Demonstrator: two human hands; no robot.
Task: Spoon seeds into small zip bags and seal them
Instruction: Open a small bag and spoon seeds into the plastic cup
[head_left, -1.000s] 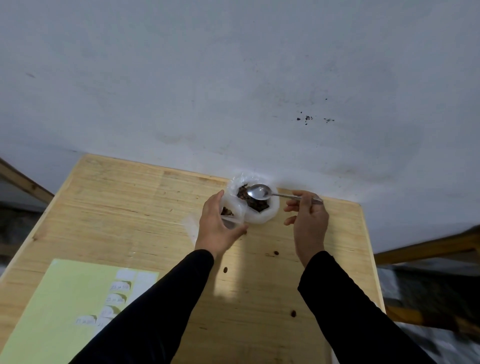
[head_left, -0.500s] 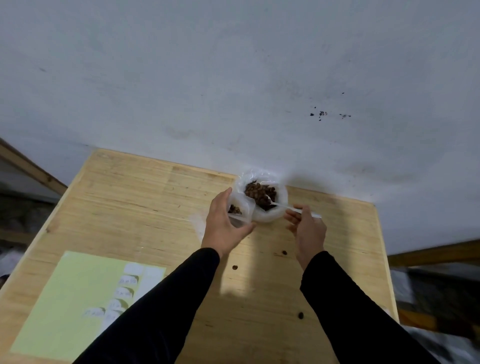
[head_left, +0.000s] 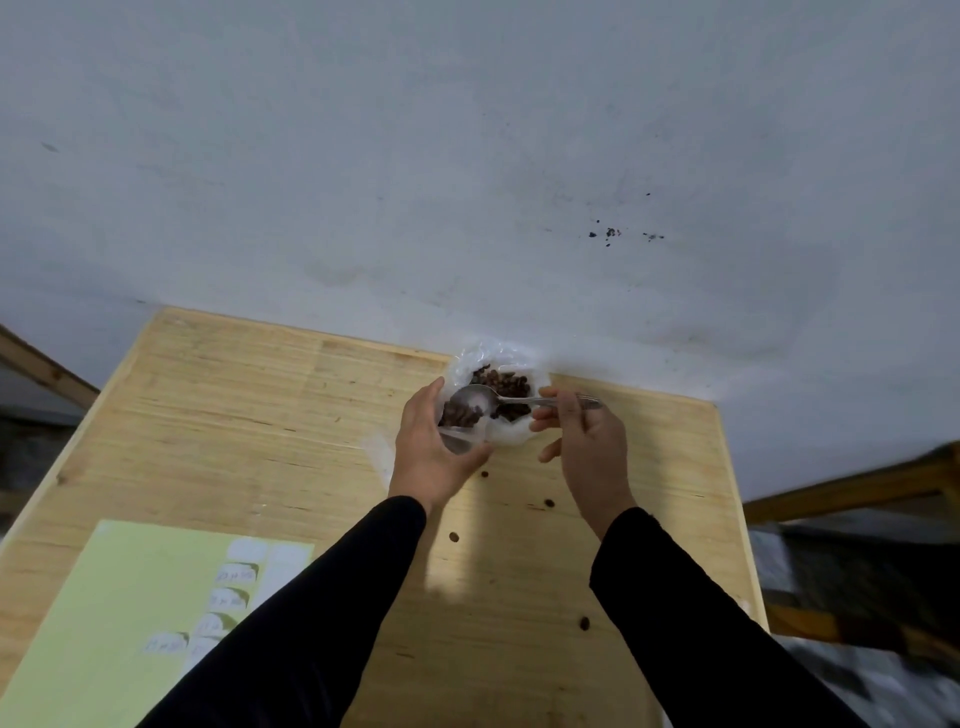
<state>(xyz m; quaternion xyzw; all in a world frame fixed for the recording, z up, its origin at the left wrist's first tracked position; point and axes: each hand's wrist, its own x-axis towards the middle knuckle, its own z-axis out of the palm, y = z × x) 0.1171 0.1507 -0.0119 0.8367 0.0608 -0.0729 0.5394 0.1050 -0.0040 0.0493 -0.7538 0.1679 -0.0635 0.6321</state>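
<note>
At the far edge of the wooden table (head_left: 260, 426) sits a large clear plastic bag of brown seeds (head_left: 506, 384). My left hand (head_left: 428, 452) grips a small clear zip bag (head_left: 462, 423), held open with brown seeds inside. My right hand (head_left: 584, 441) pinches the handle of a metal spoon (head_left: 483, 401). The spoon's bowl hangs over the small bag's mouth and looks empty.
A pale green sheet (head_left: 119, 613) with several small white labels (head_left: 228, 597) lies at the table's near left. Loose seeds (head_left: 548, 503) dot the wood between my arms. A grey wall rises right behind the table. Wooden frames stand beyond both side edges.
The spoon went down into the large seed bag, then came back left over the small bag. More seeds show in the small bag now. My left hand stayed put.
</note>
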